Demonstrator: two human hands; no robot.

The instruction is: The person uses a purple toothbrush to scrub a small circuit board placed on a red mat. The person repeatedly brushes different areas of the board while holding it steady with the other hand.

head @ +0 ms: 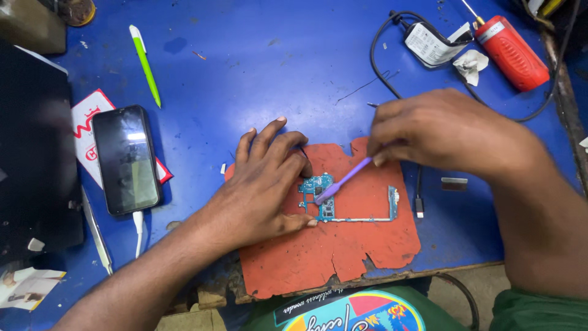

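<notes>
While a glossy black phone [127,159] lies at left on the scuffed blue tabletop [257,67], the left hand [263,184] presses flat, fingers spread, on the thin teal circuit board [324,197] at centre on a ragged orange mat [343,245]; the right hand [447,132] pinches a slim purple brush [343,181], best stroked lightly.

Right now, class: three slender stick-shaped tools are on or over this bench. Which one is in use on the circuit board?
The purple tool, pinched in the right hand, its tip on the circuit board. The green pen and metal tweezers lie untouched at left.
</notes>
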